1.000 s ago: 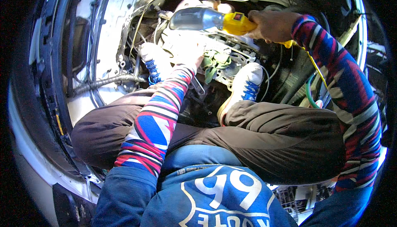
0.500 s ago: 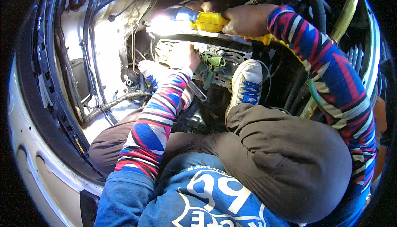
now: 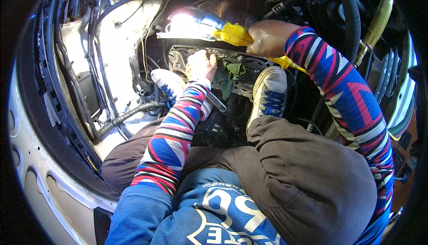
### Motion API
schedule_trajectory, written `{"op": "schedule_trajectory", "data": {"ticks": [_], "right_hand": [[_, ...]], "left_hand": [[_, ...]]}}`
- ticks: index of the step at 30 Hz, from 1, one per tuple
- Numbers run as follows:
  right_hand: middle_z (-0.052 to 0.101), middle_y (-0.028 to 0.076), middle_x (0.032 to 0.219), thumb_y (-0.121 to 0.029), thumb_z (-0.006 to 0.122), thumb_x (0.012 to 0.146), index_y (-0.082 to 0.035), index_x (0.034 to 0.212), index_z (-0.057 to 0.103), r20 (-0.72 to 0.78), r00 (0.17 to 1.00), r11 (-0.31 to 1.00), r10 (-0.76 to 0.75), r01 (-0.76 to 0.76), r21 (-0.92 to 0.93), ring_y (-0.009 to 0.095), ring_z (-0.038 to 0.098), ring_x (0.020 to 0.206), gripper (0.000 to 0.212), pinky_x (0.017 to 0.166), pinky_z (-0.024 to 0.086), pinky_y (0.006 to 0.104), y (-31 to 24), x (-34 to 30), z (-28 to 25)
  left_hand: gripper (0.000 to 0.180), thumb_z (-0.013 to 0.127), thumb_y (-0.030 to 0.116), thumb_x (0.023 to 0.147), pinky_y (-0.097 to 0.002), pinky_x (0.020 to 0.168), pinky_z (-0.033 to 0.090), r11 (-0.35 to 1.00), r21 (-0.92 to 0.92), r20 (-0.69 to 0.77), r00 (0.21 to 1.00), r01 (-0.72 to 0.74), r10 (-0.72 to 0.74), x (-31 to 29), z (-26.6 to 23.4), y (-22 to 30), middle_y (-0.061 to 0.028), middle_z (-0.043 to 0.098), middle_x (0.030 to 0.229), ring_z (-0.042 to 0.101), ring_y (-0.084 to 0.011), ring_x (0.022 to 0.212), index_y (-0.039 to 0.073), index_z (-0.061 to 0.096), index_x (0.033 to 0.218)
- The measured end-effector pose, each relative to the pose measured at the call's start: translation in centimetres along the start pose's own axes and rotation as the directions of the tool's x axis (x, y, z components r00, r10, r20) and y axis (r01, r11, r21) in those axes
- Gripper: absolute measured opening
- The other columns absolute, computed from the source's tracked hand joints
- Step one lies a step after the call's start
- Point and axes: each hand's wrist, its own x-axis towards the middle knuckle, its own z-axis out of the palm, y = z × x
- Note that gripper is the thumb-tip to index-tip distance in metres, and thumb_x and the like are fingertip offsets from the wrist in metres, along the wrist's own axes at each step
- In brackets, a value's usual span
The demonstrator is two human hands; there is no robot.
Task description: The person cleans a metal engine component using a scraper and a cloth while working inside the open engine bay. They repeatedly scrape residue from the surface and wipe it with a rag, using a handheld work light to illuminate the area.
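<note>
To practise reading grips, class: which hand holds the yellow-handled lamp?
The right hand grips the yellow handle; the left hand is lower, beside the green cloth.

A metal engine block [image 3: 243,86], seemingly, carries a crumpled green cloth [image 3: 234,70].

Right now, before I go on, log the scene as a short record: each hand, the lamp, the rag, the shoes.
Right hand: the right hand grips a yellow work lamp
Lamp: lit, its bright end toward the left
Left hand: the left hand is over the metal engine casting; whether it grips anything is unclear
Rag: green rag, right of the left hand
Shoes: white left shoe and right shoe
</note>
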Motion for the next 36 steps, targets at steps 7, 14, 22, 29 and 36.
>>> {"op": "schedule_trajectory", "data": {"ticks": [7, 14, 22, 29, 36], "right_hand": [[0.071, 0.023, 0.105, -0.033, 0.063, 0.094, 0.005, 0.116, 0.067, 0.008, 1.0, 1.0, 0.022, -0.022, 0.004, 0.032, 0.069, 0.098, 0.044, 0.091, 0.051, 0.0411, 0.1, 0.4, 0.2], [0.071, 0.022, 0.106, -0.031, 0.062, 0.093, 0.003, 0.115, 0.068, -0.031, 0.998, 0.996, 0.061, -0.063, -0.067, 0.032, 0.069, 0.098, 0.041, 0.092, 0.052, 0.041, -0.1, -0.1, 0.3], [0.071, 0.022, 0.101, -0.032, 0.062, 0.086, 0.001, 0.107, 0.071, -0.114, 0.991, 0.99, 0.068, -0.081, -0.114, 0.033, 0.07, 0.094, 0.04, 0.089, 0.054, 0.0435, 0.1, -0.1, 0.6], [0.07, 0.027, 0.09, -0.039, 0.067, 0.078, 0.002, 0.09, 0.071, -0.254, 0.965, 0.997, 0.059, -0.069, -0.03, 0.04, 0.069, 0.087, 0.042, 0.079, 0.053, 0.0492, 0.8, 0.1, 1.4], [0.066, 0.025, 0.104, -0.031, 0.068, 0.086, 0.003, 0.113, 0.057, -0.249, 0.967, 0.992, 0.062, -0.031, 0.125, 0.037, 0.065, 0.097, 0.046, 0.085, 0.05, 0.0425, 1.5, -1.4, 1.2]], "left_hand": [[0.023, 0.068, 0.024, 0.085, -0.048, 0.081, 0.05, 0.999, 0.001, -0.075, 0.996, -0.042, 0.042, -0.1, 1.9, -0.2, -0.022, 0.066, 0.089, 0.064, -0.0408, 0.089, 0.002, 0.061, 0.088], [0.024, 0.07, 0.017, 0.078, -0.049, 0.08, 0.052, 0.953, 0.079, 0.008, 0.956, -0.292, 0.292, 0.4, 0.5, -1.5, -0.0211, 0.065, 0.089, 0.064, -0.0407, 0.09, 0.004, 0.058, 0.094], [0.04, 0.075, 0.03, 0.08, -0.0403, 0.081, 0.054, 0.991, -0.118, 0.073, 0.995, -0.062, 0.07, -0.6, -1.6, -0.6, -0.0154, 0.071, 0.092, 0.069, -0.0313, 0.088, 0.003, 0.065, 0.107], [0.039, 0.074, 0.023, 0.079, -0.037, 0.074, 0.054, 0.939, -0.326, 0.004, 0.994, 0.109, -0.114, -4.4, -0.8, -1.9, -0.0097, 0.07, 0.085, 0.068, -0.0238, 0.078, 0.005, 0.064, 0.112], [0.039, 0.07, 0.028, 0.079, -0.0424, 0.085, 0.053, 0.841, -0.349, 0.161, 0.91, 0.414, -0.381, -7.9, -0.1, -4.3, -0.0189, 0.071, 0.095, 0.069, -0.0341, 0.092, 0.001, 0.066, 0.107]]}}
